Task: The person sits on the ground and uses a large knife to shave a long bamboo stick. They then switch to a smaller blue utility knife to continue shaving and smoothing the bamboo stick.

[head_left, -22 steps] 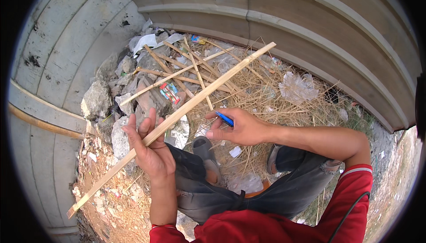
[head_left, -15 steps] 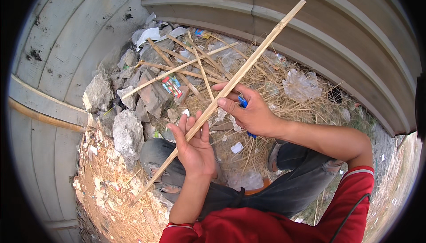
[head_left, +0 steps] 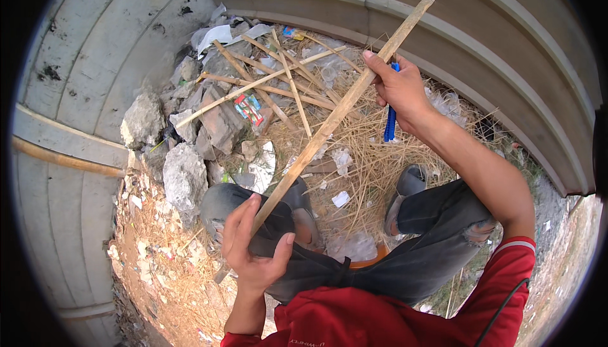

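Observation:
A long bamboo strip (head_left: 320, 141) slants across the view, from lower left up to the wall at upper right. My right hand (head_left: 403, 88) pinches it in its upper part, thumb on top. A blue utility knife (head_left: 391, 109) is also kept in that hand, pointing down below the palm; whether its blade is out I cannot tell. Near the strip's lower end my left hand (head_left: 253, 249) is open, with thumb and fingers apart. The strip passes behind its fingers, and whether they touch it is unclear.
Several loose bamboo strips (head_left: 292, 87) lie crossed on straw beyond my knees. Broken concrete lumps (head_left: 185, 174) are heaped at the left. Corrugated metal walls (head_left: 487, 36) stand close ahead and to the left. An orange object (head_left: 372, 259) lies beneath my legs, partly hidden.
My right hand has moved up and to the right along with the strip. The strip now shows a darker, browner face. My left hand has shifted lower and turned from palm up.

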`<state>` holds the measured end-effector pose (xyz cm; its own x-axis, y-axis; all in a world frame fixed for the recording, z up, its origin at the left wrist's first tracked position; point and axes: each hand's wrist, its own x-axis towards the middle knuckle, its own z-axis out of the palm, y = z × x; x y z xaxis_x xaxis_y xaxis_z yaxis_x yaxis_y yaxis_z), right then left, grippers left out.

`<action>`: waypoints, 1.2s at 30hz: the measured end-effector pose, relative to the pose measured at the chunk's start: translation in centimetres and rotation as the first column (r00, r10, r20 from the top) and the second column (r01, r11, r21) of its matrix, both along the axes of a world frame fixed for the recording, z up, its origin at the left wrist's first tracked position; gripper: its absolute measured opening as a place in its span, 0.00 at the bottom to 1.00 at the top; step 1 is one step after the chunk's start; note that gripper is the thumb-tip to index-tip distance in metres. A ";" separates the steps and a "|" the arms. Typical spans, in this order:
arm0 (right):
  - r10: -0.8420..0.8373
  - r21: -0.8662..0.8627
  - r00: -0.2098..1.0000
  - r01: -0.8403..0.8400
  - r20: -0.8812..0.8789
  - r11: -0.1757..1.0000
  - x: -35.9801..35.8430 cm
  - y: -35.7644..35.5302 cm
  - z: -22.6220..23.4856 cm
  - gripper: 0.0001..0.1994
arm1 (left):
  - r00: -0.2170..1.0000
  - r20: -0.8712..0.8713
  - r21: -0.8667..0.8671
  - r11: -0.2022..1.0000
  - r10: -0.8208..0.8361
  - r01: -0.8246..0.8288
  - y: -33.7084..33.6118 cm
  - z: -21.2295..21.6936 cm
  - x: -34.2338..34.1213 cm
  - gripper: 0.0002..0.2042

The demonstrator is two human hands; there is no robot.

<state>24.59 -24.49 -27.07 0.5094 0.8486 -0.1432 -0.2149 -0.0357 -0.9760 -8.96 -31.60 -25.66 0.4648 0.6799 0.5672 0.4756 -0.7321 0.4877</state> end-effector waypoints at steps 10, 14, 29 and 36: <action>0.044 0.066 0.995 -0.050 0.085 0.997 0.8 -0.1 0.3 0.20 | 1.000 -0.011 -0.667 0.745 -0.029 0.014 -0.3 -3.4 -3.5 0.17; 0.303 0.000 0.912 -0.315 0.276 0.949 -2.2 -1.7 0.7 0.22 | 0.960 0.279 -0.898 0.354 -0.005 0.262 -1.6 -3.9 -1.2 0.19; 0.716 -0.360 0.618 -0.619 0.325 0.698 -2.3 -3.2 -1.1 0.17 | 0.860 0.492 -0.870 0.085 0.134 0.485 4.6 -6.3 3.7 0.23; 0.711 -0.355 0.289 -0.709 0.641 0.609 -4.7 -4.9 -0.4 0.18 | 0.837 0.497 -0.861 0.006 0.227 0.509 3.9 -6.8 4.6 0.23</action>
